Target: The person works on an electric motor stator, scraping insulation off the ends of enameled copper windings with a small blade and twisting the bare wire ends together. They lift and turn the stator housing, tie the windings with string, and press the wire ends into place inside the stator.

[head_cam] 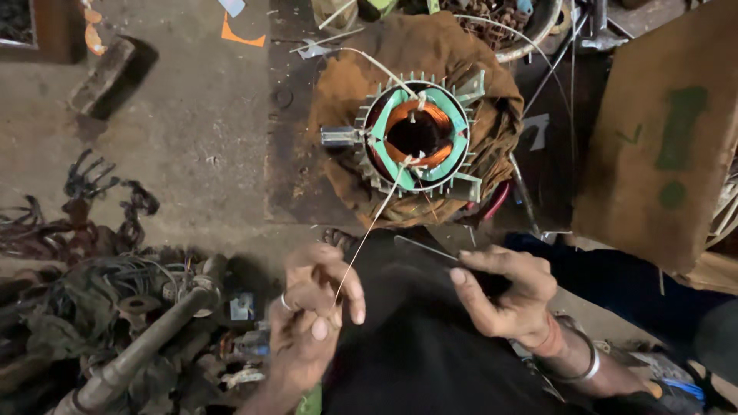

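A finned motor stator (417, 137) with copper windings and green insulation stands on a brown cloth (347, 84). A thin white lacing cord (369, 229) runs from the winding down to my left hand (314, 317), which pinches its end between thumb and fingers. My right hand (507, 293) holds a thin flat metal strip (425, 249) that points left, above my dark lap. A second cord end trails up and left from the stator top.
A pile of scrap wire, a metal pipe (146, 344) and old parts lies at the lower left. A cardboard sheet (661, 131) leans at the right. A bowl of rusty bits (513, 23) sits behind the stator. A brick (101, 75) lies on the concrete floor.
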The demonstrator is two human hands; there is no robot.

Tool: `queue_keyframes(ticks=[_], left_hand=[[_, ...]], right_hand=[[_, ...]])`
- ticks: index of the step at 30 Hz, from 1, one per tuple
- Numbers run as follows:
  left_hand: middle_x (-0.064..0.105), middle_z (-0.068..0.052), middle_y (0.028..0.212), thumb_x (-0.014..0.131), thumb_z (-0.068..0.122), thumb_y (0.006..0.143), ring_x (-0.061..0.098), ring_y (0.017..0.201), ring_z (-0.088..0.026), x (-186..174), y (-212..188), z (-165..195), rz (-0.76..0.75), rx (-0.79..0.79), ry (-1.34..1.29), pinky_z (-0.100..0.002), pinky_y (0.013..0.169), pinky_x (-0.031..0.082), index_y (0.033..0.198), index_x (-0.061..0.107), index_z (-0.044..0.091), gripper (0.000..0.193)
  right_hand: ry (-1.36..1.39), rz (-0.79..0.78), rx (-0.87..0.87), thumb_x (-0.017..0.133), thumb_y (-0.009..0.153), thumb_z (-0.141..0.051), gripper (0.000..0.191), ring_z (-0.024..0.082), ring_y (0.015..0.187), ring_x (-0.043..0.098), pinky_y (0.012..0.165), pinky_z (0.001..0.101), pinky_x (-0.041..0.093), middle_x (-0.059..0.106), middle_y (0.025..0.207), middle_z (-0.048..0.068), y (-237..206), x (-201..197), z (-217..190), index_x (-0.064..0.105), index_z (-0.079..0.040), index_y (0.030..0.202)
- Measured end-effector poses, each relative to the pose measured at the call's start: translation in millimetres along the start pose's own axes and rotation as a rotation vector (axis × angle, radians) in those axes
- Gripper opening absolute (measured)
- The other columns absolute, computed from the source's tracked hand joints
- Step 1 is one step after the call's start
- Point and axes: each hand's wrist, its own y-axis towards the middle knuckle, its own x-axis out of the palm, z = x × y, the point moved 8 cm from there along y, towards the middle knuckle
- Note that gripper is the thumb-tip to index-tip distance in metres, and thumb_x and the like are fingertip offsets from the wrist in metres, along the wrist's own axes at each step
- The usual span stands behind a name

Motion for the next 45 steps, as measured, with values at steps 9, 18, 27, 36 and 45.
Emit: queue_keyframes(ticks=[9, 18, 27, 36, 45], left_hand=[[0.067, -0.012, 0.114, 0.073, 0.015, 0.100, 0.073, 0.089, -0.026, 40.7, 38.0, 64.0, -0.082, 0.656, 1.309, -0.035, 0.077, 0.062, 0.117, 0.069, 0.002, 0.022], [0.073, -0.013, 0.099, 0.074, 0.015, 0.091, 0.075, 0.080, -0.028, -3.9, 30.3, 48.5, 0.176, -0.014, 1.737, -0.034, 0.072, 0.059, 0.102, 0.077, 0.000, 0.019], [0.073, -0.011, 0.087, 0.067, 0.009, 0.099, 0.074, 0.077, -0.016, -26.2, -54.4, -43.9, 0.300, -0.533, 0.215, -0.028, 0.068, 0.059, 0.097, 0.073, -0.009, 0.019], [0.073, -0.010, 0.091, 0.066, 0.006, 0.100, 0.070, 0.081, -0.012, -16.1, -42.1, -13.9, 0.257, -0.300, 0.488, -0.025, 0.072, 0.055, 0.097, 0.071, -0.005, 0.013], [0.074, -0.010, 0.089, 0.069, 0.007, 0.098, 0.067, 0.075, -0.013, -10.1, -34.0, -7.2, 0.222, -0.222, 0.594, -0.026, 0.069, 0.054, 0.095, 0.070, -0.002, 0.010]], right_hand=[[0.152, 0.045, 0.086, 0.076, 0.082, 0.003, 0.018, 0.011, 0.061, 0.067, 0.056, 0.0209, 0.048, 0.071, 0.075, 0.010, -21.5, -2.0, 20.7, 0.070, 0.005, 0.099], [-0.217, -0.034, -0.510, 0.075, 0.078, 0.012, 0.027, 0.022, 0.068, 0.075, 0.056, 0.0247, 0.059, 0.069, 0.078, 0.020, -9.9, 10.1, -25.3, 0.073, -0.013, 0.090], [0.255, -0.260, -0.351, 0.073, 0.082, 0.005, 0.011, 0.021, 0.076, 0.080, 0.064, 0.0265, 0.061, 0.076, 0.085, 0.013, 2.1, 34.6, -18.9, 0.068, 0.000, 0.090], [-0.062, -0.117, -0.120, 0.078, 0.079, 0.000, 0.012, 0.009, 0.051, 0.062, 0.049, 0.0240, 0.047, 0.066, 0.064, 0.006, 11.6, 26.9, -15.6, 0.068, -0.003, 0.085], [-0.207, -0.097, -0.086, 0.081, 0.079, 0.003, 0.015, 0.016, 0.060, 0.068, 0.053, 0.0263, 0.049, 0.073, 0.075, 0.013, 21.5, 23.8, -24.5, 0.074, 0.003, 0.093]])
